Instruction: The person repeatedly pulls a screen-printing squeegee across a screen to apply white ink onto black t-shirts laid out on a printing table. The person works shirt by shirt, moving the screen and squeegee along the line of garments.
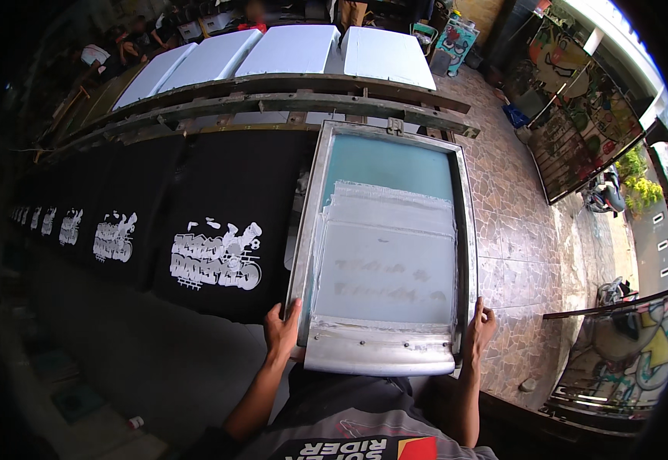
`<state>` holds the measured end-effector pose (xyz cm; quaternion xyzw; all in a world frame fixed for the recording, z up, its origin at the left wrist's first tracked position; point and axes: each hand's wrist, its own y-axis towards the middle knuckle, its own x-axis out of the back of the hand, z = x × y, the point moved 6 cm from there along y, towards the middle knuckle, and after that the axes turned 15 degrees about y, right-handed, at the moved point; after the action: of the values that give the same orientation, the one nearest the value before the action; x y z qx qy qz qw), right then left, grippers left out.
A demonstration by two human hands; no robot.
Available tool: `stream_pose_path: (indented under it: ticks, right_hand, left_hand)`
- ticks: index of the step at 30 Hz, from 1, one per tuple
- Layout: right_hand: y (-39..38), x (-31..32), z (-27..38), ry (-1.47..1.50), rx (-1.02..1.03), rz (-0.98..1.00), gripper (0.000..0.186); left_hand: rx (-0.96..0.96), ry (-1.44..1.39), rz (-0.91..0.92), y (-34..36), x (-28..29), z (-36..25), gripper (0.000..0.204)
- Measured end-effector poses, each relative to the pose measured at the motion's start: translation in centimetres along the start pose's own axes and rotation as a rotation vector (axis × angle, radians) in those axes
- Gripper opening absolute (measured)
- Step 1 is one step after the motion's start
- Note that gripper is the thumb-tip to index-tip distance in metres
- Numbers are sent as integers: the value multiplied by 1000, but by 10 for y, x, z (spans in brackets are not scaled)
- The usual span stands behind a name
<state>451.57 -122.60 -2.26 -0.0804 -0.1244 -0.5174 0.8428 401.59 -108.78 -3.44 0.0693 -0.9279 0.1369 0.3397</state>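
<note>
A screen printing frame (468, 230) with a metal rim and teal mesh is held in front of my body. My left hand (280, 333) grips its left side near the close end, thumb along the rim. On the opposite side my right hand (481, 330) is closed at the right rim, its finger undersides hidden. White ink covers much of the mesh. Across the near end lies a wide metal squeegee (380, 356) with small screws. Left of the frame, a black fabric panel (234, 176) bears a white printed design (215, 257).
More black panels (131, 176) with white prints recede leftward. Beyond the metal rails (288, 103) lie several white panels (288, 50). A stone-patterned floor (510, 253) runs along the right, beside painted gates (579, 100). People are at the far back left.
</note>
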Motion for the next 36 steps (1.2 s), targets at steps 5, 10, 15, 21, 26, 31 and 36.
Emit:
stream_pose_path:
  ticks: [5, 10, 15, 21, 26, 31, 36]
  right_hand:
    - [15, -12, 9, -7, -72, 36, 65]
    - [29, -7, 6, 10, -38, 26, 66]
    - [35, -11, -6, 28, -51, 73, 63]
    - [39, -16, -20, 19, -13, 98, 61]
    - [41, -10, -29, 1, -13, 169, 52]
    - [1, -14, 47, -200, 500, 469, 75]
    - [-75, -6, 82, -442, 635, 1239, 69]
  left_hand:
    - [-40, -26, 15, 8, -9, -13, 57]
    - [-10, 54, 21, 5, -21, -16, 59]
    - [3, 75, 24, 5, -19, -30, 63]
    - [47, 120, -32, 9, -32, -12, 65]
    - [47, 170, 8, 10, -35, -22, 59]
    - [-91, 118, -150, 14, -41, 8, 47]
    - [-51, 69, -262, -20, -24, -16, 39]
